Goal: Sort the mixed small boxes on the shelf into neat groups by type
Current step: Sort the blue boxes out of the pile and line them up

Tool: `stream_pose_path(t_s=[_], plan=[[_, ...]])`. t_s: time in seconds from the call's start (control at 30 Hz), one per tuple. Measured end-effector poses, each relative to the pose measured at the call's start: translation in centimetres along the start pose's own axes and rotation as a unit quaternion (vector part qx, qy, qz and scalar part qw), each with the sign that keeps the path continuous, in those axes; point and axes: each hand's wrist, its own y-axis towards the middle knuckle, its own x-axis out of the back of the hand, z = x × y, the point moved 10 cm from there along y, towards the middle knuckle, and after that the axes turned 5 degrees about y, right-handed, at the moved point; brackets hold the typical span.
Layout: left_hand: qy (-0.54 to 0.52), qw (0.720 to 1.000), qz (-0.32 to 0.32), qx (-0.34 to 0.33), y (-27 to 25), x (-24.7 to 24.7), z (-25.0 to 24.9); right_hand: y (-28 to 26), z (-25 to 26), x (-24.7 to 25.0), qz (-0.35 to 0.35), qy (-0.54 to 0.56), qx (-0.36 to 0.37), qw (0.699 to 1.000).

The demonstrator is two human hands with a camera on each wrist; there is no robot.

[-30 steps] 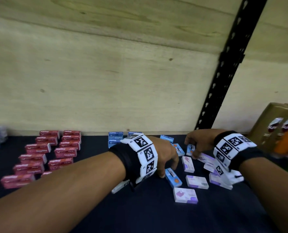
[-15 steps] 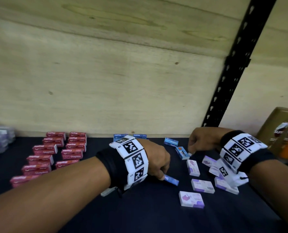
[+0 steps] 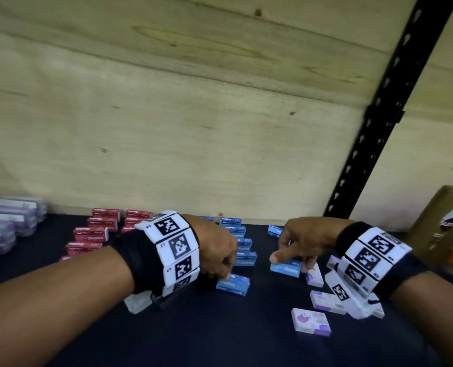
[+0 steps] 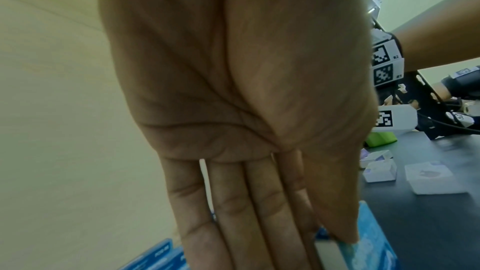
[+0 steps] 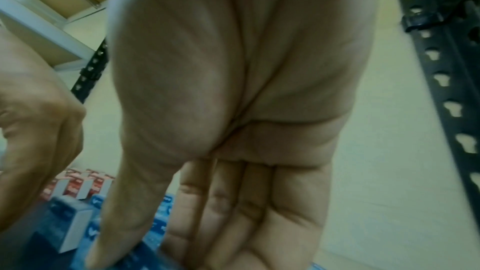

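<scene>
Starting at the frame's left edge, blurred purple-grey packs (image 3: pixel 11 221) sit stacked, then red boxes (image 3: pixel 89 235) marked "Staples" in two rows. Left of centre, the left hand (image 3: pixel 214 250) pinches a blue box (image 3: pixel 233 284) lying on the dark shelf (image 3: pixel 220 340). Right of centre, the right hand (image 3: pixel 303 245) pinches another blue "Staples" box (image 3: pixel 285 270). Three white-purple boxes (image 3: pixel 311 321) show at lower right.

Beneath each grip, the left hand (image 3: pixel 214 252) and right hand (image 3: pixel 303 243) cover their blue boxes' far edges; box print is blurred.
</scene>
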Motion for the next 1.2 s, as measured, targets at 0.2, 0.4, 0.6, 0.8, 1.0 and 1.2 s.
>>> stream_pose_path(t_s=[0.2,0.4,0.6,0.8,1.0,1.2], plan=[[-0.001,0.999,0.015,0.033,-1.4,-0.7,1.6,0.2,3.3,-1.6,0.015,-0.017,0.063,0.998],[0.022,0.997,0.007,0.072,-2.9,-0.6,2.5,0.2,5.1,-2.5,0.006,-0.099,0.080,0.992],[0.039,0.996,0.015,0.081,-3.6,-1.4,2.7,-0.5,6.0,-2.6,-0.010,-0.126,0.094,0.987],[0.048,0.996,0.007,0.080,-3.4,-0.9,2.5,-0.7,6.0,-2.6,-0.003,-0.123,0.083,0.989],[0.036,0.999,-0.022,0.011,-2.0,-0.2,0.0,-0.5,5.1,-2.8,0.025,-0.134,0.054,0.989],[0.002,0.998,-0.058,-0.002,-2.6,0.9,-0.1,0.1,5.4,-3.0,0.036,-0.129,0.044,0.990]])
